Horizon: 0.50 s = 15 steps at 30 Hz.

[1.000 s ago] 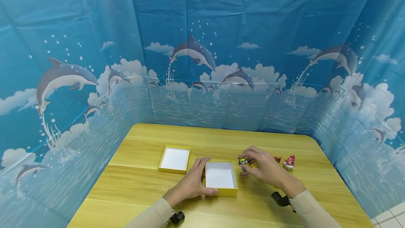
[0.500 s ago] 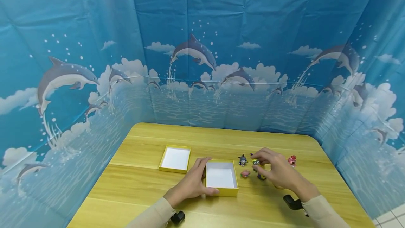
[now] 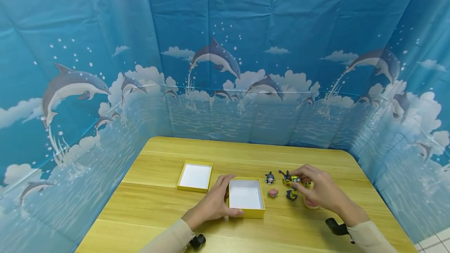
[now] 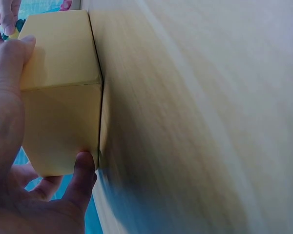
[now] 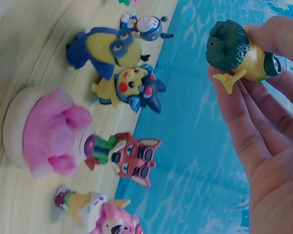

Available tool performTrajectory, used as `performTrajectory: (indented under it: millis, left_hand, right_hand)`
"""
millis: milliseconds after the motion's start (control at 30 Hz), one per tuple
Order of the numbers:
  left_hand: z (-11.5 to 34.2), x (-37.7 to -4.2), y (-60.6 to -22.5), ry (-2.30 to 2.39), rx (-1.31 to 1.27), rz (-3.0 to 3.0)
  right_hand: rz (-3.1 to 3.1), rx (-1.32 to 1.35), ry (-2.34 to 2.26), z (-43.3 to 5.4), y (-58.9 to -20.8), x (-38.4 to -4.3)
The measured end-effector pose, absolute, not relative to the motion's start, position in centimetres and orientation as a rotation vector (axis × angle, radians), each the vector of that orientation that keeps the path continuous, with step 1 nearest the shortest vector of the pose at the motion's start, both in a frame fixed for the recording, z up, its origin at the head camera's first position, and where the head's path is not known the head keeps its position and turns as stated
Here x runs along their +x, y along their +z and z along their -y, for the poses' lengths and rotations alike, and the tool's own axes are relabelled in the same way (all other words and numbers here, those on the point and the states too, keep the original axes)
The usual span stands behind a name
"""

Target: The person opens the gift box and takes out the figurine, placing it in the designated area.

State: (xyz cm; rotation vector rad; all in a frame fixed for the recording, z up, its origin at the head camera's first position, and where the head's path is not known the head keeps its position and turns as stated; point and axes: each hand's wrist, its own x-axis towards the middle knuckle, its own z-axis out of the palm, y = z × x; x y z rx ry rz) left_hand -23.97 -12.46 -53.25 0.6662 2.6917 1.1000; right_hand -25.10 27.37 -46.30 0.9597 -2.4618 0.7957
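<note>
My left hand [image 3: 212, 202] grips the near left corner of an open yellow box [image 3: 252, 213] with a white inside. In the left wrist view its thumb and fingers lie on the box's outer walls [image 4: 58, 122]. My right hand [image 3: 323, 192] pinches a small yellow toy figurine [image 3: 296, 181] with goggle eyes. Seen from the right wrist, this figurine [image 5: 229, 46] has a dark green, rough-textured part and is held above the table. Below and beside it stand a caped yellow figurine [image 5: 107, 48], a hooded yellow one [image 5: 128, 87] and a pink bear figurine [image 5: 58, 134].
A shallow yellow lid [image 3: 177, 186] with a white inside lies left of the box. A grey-eared figurine [image 3: 270, 178] and a small pink one [image 3: 272, 193] stand right of the box. The right wrist view shows a fox figurine [image 5: 129, 158] and an ice-cream bear figurine [image 5: 97, 214].
My right hand has moved right with the goggle-eyed figurine, away from the box, uncovering the grey-eared, pink and caped figurines. The left hand has stayed on the box.
</note>
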Motion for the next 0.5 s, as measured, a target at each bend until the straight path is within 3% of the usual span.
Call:
performTrajectory:
  millis: [500]
  left_hand:
    - [12.5, -23.9, -53.2, 1.100, 0.671, -2.694]
  right_hand:
    - [2.443, 0.898, 0.742, -29.9, -46.5, -24.9]
